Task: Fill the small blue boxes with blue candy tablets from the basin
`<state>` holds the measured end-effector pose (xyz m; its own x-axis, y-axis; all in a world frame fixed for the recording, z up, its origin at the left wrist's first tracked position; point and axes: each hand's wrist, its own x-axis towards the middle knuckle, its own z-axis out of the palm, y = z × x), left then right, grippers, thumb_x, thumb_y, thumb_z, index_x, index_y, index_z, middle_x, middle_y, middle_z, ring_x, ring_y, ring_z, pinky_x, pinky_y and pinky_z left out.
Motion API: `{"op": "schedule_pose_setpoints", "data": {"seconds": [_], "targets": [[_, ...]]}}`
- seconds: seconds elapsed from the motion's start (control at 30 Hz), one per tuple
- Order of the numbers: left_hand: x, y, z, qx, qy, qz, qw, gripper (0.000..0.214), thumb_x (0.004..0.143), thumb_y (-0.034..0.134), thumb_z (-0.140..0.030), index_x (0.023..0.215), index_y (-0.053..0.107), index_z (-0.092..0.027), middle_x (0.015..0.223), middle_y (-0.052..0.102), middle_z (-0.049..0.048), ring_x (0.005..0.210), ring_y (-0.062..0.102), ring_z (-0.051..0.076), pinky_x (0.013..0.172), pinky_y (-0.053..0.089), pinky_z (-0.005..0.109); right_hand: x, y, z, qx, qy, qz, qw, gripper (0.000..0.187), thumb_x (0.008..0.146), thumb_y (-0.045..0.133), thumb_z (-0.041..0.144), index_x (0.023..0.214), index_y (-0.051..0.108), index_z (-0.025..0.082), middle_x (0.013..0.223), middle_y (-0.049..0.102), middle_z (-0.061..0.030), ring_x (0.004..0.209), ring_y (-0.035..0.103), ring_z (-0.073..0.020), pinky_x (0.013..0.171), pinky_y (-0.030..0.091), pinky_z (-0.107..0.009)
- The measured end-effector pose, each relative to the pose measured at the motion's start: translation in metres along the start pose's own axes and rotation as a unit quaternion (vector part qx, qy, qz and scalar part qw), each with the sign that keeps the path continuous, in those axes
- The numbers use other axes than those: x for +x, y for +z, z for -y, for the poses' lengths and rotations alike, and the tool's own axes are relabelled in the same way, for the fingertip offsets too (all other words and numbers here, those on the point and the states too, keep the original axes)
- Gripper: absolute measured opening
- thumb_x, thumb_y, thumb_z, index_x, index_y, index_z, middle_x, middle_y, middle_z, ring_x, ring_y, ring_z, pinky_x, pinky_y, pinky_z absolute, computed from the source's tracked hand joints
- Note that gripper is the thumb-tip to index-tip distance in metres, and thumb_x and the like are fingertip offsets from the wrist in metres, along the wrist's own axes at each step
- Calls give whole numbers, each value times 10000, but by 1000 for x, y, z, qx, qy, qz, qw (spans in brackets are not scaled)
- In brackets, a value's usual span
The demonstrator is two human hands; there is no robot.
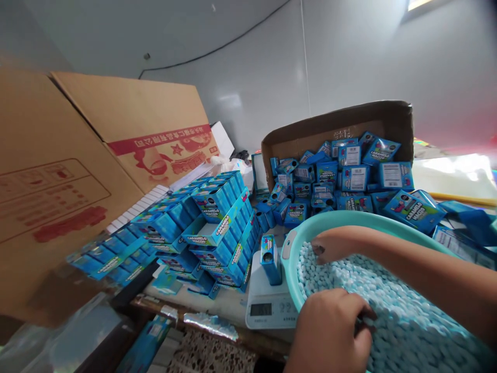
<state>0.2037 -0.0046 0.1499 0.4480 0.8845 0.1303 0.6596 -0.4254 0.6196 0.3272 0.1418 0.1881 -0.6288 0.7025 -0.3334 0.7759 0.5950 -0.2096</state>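
A teal plastic basin fills the lower right, heaped with small pale blue round candies. My right hand reaches in from the right, its fingers resting on the candies just inside the far rim. My left hand sits at the near side over the candies, fingers pinched around a small grey item that is partly hidden. Left of the basin, a digital kitchen scale carries one upright blue box labelled Caramelo Macizo.
Stacked blue candy boxes rise left of the scale. Behind the basin, a brown cardboard carton holds a loose pile of blue boxes. Large printed cardboard sheets stand at the left, and a grey wall is behind.
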Motion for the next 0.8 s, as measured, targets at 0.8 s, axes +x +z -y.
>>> {"op": "schedule_pose_setpoints", "data": {"seconds": [0.8], "targets": [[-1, -1, -5, -9, -37, -5, 999, 225, 759, 611, -231, 947, 734, -239, 932, 742, 36, 863, 667, 225, 785, 511, 380, 9, 4, 0, -32, 30, 17, 999, 377, 766, 704, 430, 991, 771, 136, 848, 726, -92, 712, 616, -234, 614, 398, -317]]}}
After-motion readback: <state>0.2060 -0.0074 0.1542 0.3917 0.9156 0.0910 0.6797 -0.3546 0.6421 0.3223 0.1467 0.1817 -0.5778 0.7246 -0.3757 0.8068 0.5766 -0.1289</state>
